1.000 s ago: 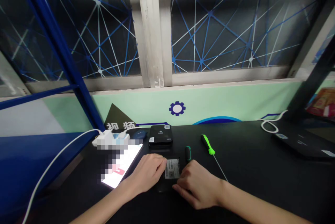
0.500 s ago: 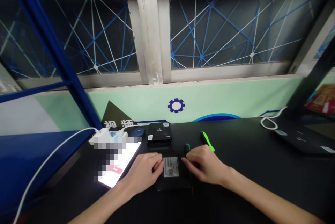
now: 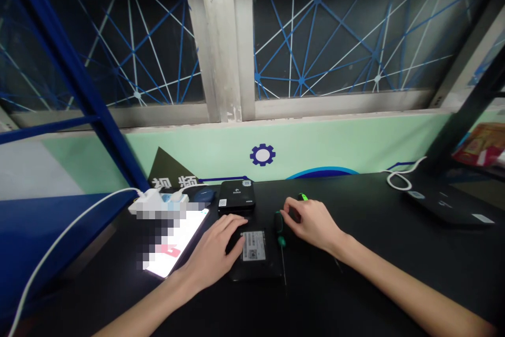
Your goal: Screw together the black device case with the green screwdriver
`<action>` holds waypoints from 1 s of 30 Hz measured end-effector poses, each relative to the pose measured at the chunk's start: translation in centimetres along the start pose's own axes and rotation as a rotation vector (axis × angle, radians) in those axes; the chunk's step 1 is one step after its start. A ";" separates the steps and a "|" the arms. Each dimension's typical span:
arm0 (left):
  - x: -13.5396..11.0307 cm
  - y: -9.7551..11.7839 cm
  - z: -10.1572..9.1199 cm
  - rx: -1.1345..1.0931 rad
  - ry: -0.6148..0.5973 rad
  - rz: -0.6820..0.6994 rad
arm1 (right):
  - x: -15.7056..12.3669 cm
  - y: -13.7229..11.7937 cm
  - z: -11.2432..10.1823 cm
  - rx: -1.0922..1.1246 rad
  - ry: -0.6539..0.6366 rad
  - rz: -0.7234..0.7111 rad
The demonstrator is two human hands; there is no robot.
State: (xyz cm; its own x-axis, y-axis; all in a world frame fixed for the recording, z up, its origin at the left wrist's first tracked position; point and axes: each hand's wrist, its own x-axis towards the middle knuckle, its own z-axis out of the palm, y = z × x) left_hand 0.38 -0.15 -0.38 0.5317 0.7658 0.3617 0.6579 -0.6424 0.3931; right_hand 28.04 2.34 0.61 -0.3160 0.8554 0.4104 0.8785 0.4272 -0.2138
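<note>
A flat black drive (image 3: 258,266) with a white label lies on the black table (image 3: 374,242). My left hand (image 3: 215,247) rests on the drive's left edge, fingers stretched flat and apart. A dark green screwdriver (image 3: 279,224) lies just right of the drive, its thin shaft pointing toward me. My right hand (image 3: 311,221) is beyond it, fingers curled over a bright green screwdriver (image 3: 303,196); only the tip of that handle shows.
A phone with a lit screen (image 3: 173,245) lies left of my left hand. Behind it are a white power strip (image 3: 158,203), a blue mouse (image 3: 203,196) and a small black box (image 3: 236,197). A white cable (image 3: 398,179) and a black flat device (image 3: 445,205) lie at the right.
My right hand left the drive's right edge and moved away from me onto the bright green screwdriver. My left hand stayed on the drive, its fingers spreading flatter.
</note>
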 end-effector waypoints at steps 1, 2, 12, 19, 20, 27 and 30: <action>0.0 -0.1 0.1 -0.004 -0.006 -0.010 | 0.0 0.0 0.0 -0.004 -0.016 0.007; 0.0 -0.1 0.1 -0.004 -0.010 -0.017 | 0.0 0.0 0.1 -0.006 -0.028 0.011; -0.1 -0.3 0.3 0.042 -0.015 -0.021 | -0.3 -0.8 0.7 0.040 -0.083 0.002; -0.2 -0.5 0.5 0.107 0.006 -0.026 | -0.4 -0.9 0.6 0.079 -0.114 -0.031; -0.2 -0.5 0.6 0.110 0.010 -0.025 | -0.4 -0.9 0.6 0.092 -0.127 -0.037; -0.2 -0.7 0.6 0.077 -0.006 -0.012 | -0.4 -1.0 0.1 0.168 -0.155 -0.074; -0.2 -0.6 0.5 0.073 -0.019 -0.018 | -0.5 -1.2 -0.1 0.153 -0.064 -0.109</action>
State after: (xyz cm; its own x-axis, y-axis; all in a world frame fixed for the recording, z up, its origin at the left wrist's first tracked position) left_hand 0.13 0.12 -1.17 0.5291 0.7779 0.3390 0.7038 -0.6255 0.3368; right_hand 27.22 1.39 0.78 -0.4323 0.8166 0.3824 0.7748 0.5533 -0.3058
